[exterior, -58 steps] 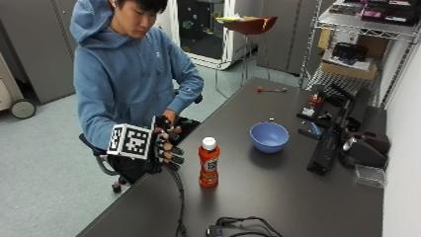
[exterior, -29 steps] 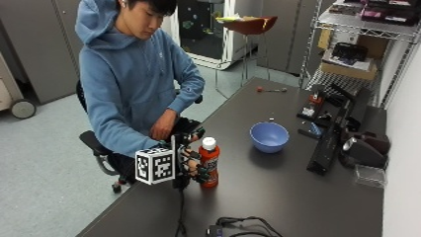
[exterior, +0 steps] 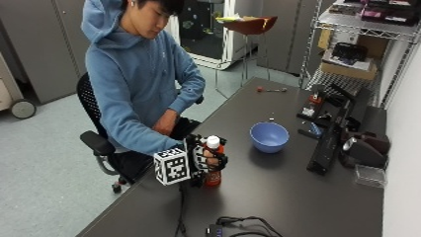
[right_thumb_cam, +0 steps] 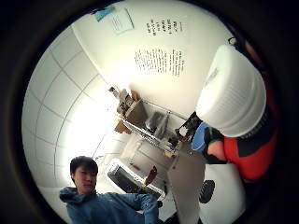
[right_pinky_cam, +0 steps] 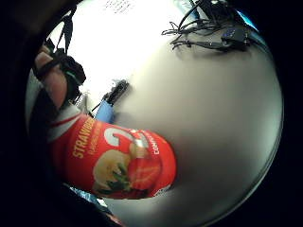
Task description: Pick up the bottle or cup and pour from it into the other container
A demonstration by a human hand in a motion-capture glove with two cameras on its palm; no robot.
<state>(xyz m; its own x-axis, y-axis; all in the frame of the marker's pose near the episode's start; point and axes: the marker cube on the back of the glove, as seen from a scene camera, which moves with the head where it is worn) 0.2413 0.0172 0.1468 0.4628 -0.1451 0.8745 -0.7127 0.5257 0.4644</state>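
1. Gripping the red drink bottle (exterior: 212, 170), the gloved right hand (exterior: 205, 162) has its fingers curled round the bottle's body, just below the white cap (exterior: 212, 142).
2. Upright on the dark table (exterior: 289, 197), the bottle stands near the edge where the seated person (exterior: 138, 84) in a blue hoodie leans forward.
3. A blue bowl (exterior: 269, 137) sits on the table beyond the bottle, apart from it, its opening facing up.
4. The little finger side palm view shows the bottle's red label (right_pinky_cam: 113, 163) close to the palm, printed with strawberries and white lettering, with a fingertip (right_pinky_cam: 56, 85) pressed against the bottle's upper part.
5. From the thumb side palm view, the ribbed white cap (right_thumb_cam: 231, 91) fills much of the picture, and the bowl's blue rim (right_thumb_cam: 198, 137) shows just past it.
6. The person's bare left hand (exterior: 164, 128) rests at their lap, touching nothing on the table.
7. Black cables (exterior: 233, 228) lie at the near end of the table; dark equipment (exterior: 335, 133) stands along the wall side, beside a wire shelf (exterior: 355, 44).
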